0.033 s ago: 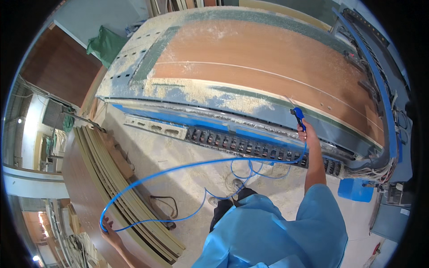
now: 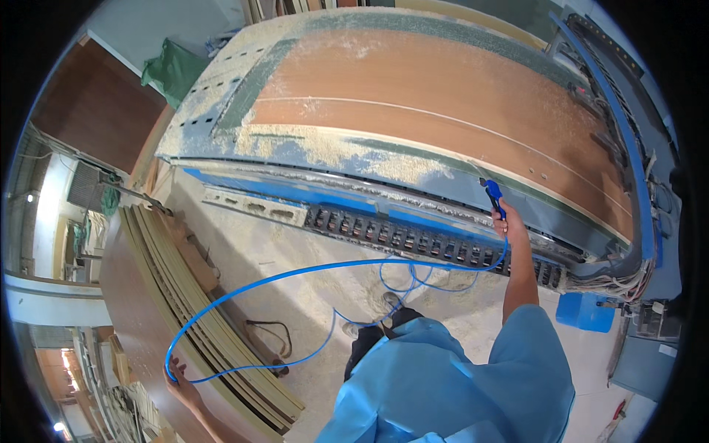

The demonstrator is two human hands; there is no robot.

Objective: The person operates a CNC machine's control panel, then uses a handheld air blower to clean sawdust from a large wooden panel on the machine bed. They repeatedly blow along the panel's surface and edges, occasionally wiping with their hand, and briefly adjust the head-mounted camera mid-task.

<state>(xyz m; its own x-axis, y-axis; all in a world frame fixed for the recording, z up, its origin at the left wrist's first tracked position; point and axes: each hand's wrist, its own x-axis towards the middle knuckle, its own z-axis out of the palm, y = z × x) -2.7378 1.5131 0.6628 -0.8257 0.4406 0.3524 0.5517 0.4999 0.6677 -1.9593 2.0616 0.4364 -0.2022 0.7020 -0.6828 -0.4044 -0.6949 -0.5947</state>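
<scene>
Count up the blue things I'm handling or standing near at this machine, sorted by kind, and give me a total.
Blue air blow gun, held in the right hand: 1
Blue air hose, looped down to the left hand: 1
Blue box on the floor beside the machine: 1
Total: 3

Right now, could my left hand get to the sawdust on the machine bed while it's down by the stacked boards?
Probably not. The left hand is low beside the stacked boards, holding the blue hose, far from the sawdust. Only the right hand, with the blue air gun, is at the bed.
</scene>
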